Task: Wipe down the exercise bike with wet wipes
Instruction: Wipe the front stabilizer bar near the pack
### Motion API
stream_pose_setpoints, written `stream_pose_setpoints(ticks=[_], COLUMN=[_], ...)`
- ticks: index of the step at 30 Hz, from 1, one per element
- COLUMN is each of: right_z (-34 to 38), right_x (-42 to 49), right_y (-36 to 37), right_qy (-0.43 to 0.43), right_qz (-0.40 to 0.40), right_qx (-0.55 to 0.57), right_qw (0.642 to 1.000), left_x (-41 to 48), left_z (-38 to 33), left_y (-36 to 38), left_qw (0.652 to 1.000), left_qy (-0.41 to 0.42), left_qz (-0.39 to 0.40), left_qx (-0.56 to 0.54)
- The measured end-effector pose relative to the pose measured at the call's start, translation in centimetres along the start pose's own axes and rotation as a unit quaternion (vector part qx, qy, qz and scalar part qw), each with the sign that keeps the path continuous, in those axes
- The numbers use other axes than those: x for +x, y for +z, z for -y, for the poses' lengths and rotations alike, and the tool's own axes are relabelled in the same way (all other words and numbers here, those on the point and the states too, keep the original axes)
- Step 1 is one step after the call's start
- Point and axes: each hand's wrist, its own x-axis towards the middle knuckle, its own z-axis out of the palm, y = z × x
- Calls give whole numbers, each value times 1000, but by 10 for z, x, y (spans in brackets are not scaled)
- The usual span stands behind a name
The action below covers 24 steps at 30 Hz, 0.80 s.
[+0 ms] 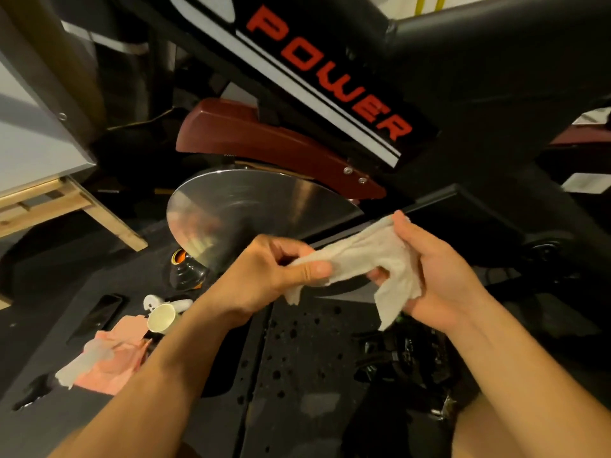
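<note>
A crumpled white wet wipe (pixel 363 256) is stretched between both hands in the middle of the view. My left hand (pixel 264 276) pinches its left end between thumb and fingers. My right hand (pixel 436 279) holds its right end, with a flap hanging below the palm. Behind them stands the black exercise bike, its frame (pixel 330 77) marked POWER in red. Below that are a dark red cover (pixel 264 137) and the shiny steel flywheel (pixel 251 209). A black pedal (pixel 406 355) lies under my right wrist.
On the dark floor mat (pixel 297 375) at lower left lie a pink cloth (pixel 112 361) with a used wipe on it, a paper cup (pixel 162 317) on its side, a black phone (pixel 99 314) and a small white object. A wooden frame (pixel 66 206) stands at the left.
</note>
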Motion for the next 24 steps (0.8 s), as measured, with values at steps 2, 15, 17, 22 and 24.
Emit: stream_pose_setpoints(ticks=[2,15,17,22,24], right_z=[1,-11,-8,-15,-29], right_x=[1,11,13,22,26], right_y=[-5,-3,-6,-3,5], right_qy=[-6,38,20,-53,-16], right_qz=[3,15,3,23,1], right_qx=[7,-230,-235,178,222], right_qw=[1000,972,972,982,975], left_x=[3,7,7,8,8], left_z=[-3,11,8,10,7], left_y=[-3,16,10,-9,-9], left_qw=[996,998,999,981,969], left_qy=[12,-3,-18,-74,-89], left_qz=[-16,57,11,-95,-122], left_qx=[-82,-3,-24,-154,-196])
